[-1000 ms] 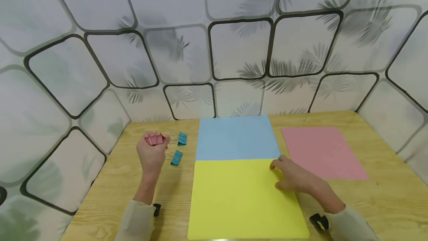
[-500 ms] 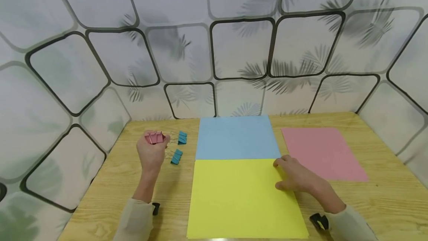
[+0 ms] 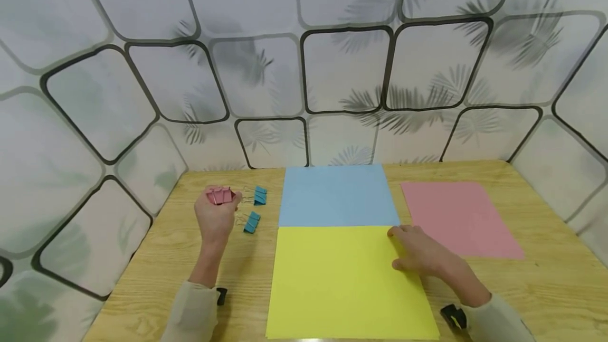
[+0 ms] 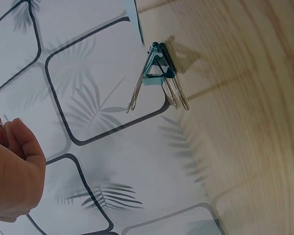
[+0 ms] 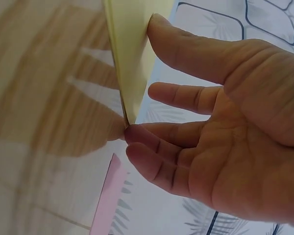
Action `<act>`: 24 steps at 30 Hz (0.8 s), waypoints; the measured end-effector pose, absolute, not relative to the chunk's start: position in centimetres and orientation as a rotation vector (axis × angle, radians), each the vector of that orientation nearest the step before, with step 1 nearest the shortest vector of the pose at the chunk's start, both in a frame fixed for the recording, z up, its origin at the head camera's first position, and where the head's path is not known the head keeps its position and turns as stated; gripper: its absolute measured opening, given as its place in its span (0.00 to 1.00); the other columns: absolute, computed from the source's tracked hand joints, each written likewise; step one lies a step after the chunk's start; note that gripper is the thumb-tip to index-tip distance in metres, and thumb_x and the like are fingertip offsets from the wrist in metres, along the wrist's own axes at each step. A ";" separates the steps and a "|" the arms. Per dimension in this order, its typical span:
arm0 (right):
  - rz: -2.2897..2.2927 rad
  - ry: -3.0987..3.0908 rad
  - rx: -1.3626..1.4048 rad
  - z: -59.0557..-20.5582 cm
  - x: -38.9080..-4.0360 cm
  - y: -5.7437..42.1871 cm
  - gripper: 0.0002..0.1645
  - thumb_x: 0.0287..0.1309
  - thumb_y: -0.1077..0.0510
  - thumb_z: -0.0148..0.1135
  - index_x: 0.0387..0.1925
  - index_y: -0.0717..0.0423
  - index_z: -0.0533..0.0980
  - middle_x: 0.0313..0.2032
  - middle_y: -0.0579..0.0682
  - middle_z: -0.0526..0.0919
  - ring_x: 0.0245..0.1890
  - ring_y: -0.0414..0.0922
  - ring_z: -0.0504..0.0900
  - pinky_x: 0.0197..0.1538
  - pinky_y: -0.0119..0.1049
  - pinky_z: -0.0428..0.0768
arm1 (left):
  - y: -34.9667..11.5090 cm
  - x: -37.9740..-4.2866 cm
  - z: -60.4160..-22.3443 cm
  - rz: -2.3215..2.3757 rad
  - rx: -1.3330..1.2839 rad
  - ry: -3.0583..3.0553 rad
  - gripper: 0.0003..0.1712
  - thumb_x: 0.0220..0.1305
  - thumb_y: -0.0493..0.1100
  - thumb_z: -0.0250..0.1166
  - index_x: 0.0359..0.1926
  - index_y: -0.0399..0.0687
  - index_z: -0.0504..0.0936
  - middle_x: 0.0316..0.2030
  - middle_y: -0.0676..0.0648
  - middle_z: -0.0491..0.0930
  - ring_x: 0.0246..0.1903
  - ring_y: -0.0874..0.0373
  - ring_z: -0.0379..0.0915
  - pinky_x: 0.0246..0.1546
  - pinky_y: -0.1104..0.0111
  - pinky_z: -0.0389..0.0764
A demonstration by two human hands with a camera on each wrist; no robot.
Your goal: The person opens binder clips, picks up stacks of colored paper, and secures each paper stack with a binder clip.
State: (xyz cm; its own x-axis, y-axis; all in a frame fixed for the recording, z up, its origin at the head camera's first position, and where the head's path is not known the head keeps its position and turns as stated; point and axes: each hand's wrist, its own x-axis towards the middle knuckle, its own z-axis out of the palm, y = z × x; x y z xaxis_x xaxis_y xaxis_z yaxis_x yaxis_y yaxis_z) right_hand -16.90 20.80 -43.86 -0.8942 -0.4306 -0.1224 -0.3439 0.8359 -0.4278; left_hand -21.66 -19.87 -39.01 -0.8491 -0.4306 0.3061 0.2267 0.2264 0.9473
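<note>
My left hand (image 3: 216,218) is raised over the left side of the table, its fingers curled round pink binder clips (image 3: 220,195). Just right of it lie two teal binder clips, an upper one (image 3: 259,196) and a lower one (image 3: 252,222), their wire handles pointing left. In the left wrist view a teal clip (image 4: 159,68) stands on the wood. My right hand (image 3: 420,252) is at the far right corner of a yellow paper stack (image 3: 347,284). The right wrist view shows the thumb on the yellow top sheet (image 5: 132,54) and fingertips touching its corner, fingers loosely bent.
Blue paper (image 3: 337,194) lies directly behind the yellow stack, edges meeting. Pink paper (image 3: 463,218) lies to the right, beyond my right hand. A patterned cloth wall (image 3: 342,73) encloses the wooden table (image 3: 152,257) at the back and both sides.
My right index finger has slid slightly right along the yellow stack's far edge to its corner. The left hand keeps its grip on the pink clips.
</note>
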 end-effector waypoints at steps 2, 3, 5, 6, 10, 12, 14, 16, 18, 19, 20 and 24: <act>-0.588 2.815 -0.604 -43.9 -16.8 20.8 0.36 0.52 0.55 0.75 0.58 0.67 0.70 0.56 0.68 0.75 0.56 0.68 0.72 0.54 0.61 0.74 | -19.9 -21.6 -39.0 -1.675 0.200 -1.986 0.15 0.52 0.27 0.73 0.33 0.36 0.72 0.24 0.53 0.76 0.18 0.66 0.76 0.24 0.76 0.80; -0.596 2.817 -0.596 -43.9 -16.7 20.8 0.37 0.51 0.55 0.75 0.58 0.68 0.70 0.56 0.68 0.74 0.56 0.68 0.71 0.55 0.61 0.73 | -19.9 -21.6 -39.0 -1.676 0.205 -1.983 0.16 0.52 0.27 0.73 0.33 0.36 0.72 0.24 0.53 0.76 0.18 0.66 0.76 0.24 0.76 0.80; -0.593 2.827 -0.600 -43.9 -16.7 20.8 0.37 0.51 0.55 0.75 0.58 0.68 0.69 0.55 0.68 0.74 0.56 0.68 0.72 0.54 0.61 0.74 | -20.0 -21.6 -39.0 -1.678 0.214 -1.980 0.15 0.52 0.27 0.73 0.33 0.36 0.72 0.24 0.52 0.76 0.20 0.66 0.76 0.24 0.76 0.80; -0.595 2.829 -0.599 -43.9 -16.7 20.9 0.38 0.51 0.55 0.75 0.58 0.68 0.69 0.54 0.68 0.74 0.55 0.68 0.72 0.54 0.60 0.74 | -20.0 -21.6 -38.9 -1.678 0.218 -1.978 0.15 0.52 0.27 0.73 0.33 0.36 0.72 0.25 0.52 0.76 0.20 0.66 0.76 0.24 0.76 0.80; -0.592 2.835 -0.598 -43.9 -17.0 20.9 0.41 0.49 0.53 0.77 0.58 0.69 0.67 0.53 0.69 0.73 0.54 0.68 0.72 0.51 0.59 0.76 | -20.1 -21.6 -38.8 -1.669 0.212 -1.972 0.14 0.53 0.26 0.72 0.33 0.35 0.72 0.26 0.50 0.76 0.22 0.66 0.76 0.25 0.76 0.81; -0.594 2.831 -0.586 -43.8 -17.2 20.8 0.43 0.49 0.53 0.77 0.60 0.69 0.66 0.53 0.70 0.72 0.54 0.67 0.72 0.50 0.58 0.76 | -20.1 -21.5 -38.8 -1.666 0.207 -1.965 0.14 0.53 0.26 0.71 0.33 0.35 0.72 0.26 0.50 0.76 0.22 0.66 0.77 0.25 0.76 0.81; -0.591 2.831 -0.573 -43.8 -17.3 20.8 0.44 0.48 0.53 0.77 0.60 0.70 0.66 0.54 0.70 0.71 0.54 0.67 0.72 0.49 0.57 0.76 | -20.2 -21.5 -38.9 -1.655 0.201 -1.966 0.14 0.53 0.26 0.71 0.33 0.35 0.72 0.26 0.50 0.76 0.22 0.66 0.77 0.25 0.76 0.81; -0.592 2.830 -0.562 -43.8 -17.3 20.7 0.45 0.48 0.54 0.78 0.61 0.70 0.65 0.53 0.70 0.70 0.53 0.66 0.73 0.48 0.56 0.77 | -20.2 -21.5 -39.1 -1.622 0.196 -1.975 0.14 0.52 0.25 0.72 0.33 0.35 0.72 0.25 0.50 0.76 0.22 0.66 0.76 0.25 0.77 0.80; -0.602 2.829 -0.555 -43.9 -17.3 20.7 0.46 0.48 0.54 0.78 0.62 0.70 0.64 0.53 0.70 0.70 0.52 0.65 0.73 0.47 0.56 0.76 | -20.2 -21.4 -39.3 -1.563 0.184 -1.995 0.15 0.51 0.26 0.72 0.32 0.35 0.73 0.25 0.49 0.75 0.22 0.67 0.74 0.25 0.78 0.79; -0.612 2.828 -0.549 -44.0 -17.3 20.7 0.47 0.48 0.54 0.78 0.62 0.71 0.64 0.53 0.70 0.70 0.52 0.65 0.72 0.47 0.56 0.76 | -20.2 -21.4 -39.3 -1.525 0.177 -2.010 0.15 0.50 0.26 0.73 0.32 0.35 0.73 0.24 0.49 0.74 0.22 0.66 0.73 0.25 0.79 0.78; -0.622 2.826 -0.539 -44.0 -17.2 20.7 0.47 0.48 0.55 0.78 0.63 0.70 0.64 0.53 0.70 0.69 0.52 0.65 0.72 0.47 0.56 0.76 | -20.2 -21.4 -39.4 -1.488 0.168 -2.021 0.15 0.50 0.26 0.73 0.31 0.35 0.73 0.24 0.49 0.74 0.22 0.66 0.71 0.25 0.79 0.76; -0.664 2.818 -0.514 -44.1 -17.0 20.8 0.46 0.48 0.56 0.77 0.63 0.70 0.64 0.57 0.72 0.66 0.57 0.69 0.68 0.50 0.60 0.75 | -19.9 -21.4 -39.4 -1.387 0.115 -2.044 0.14 0.48 0.26 0.73 0.30 0.34 0.75 0.23 0.48 0.74 0.22 0.66 0.70 0.24 0.80 0.73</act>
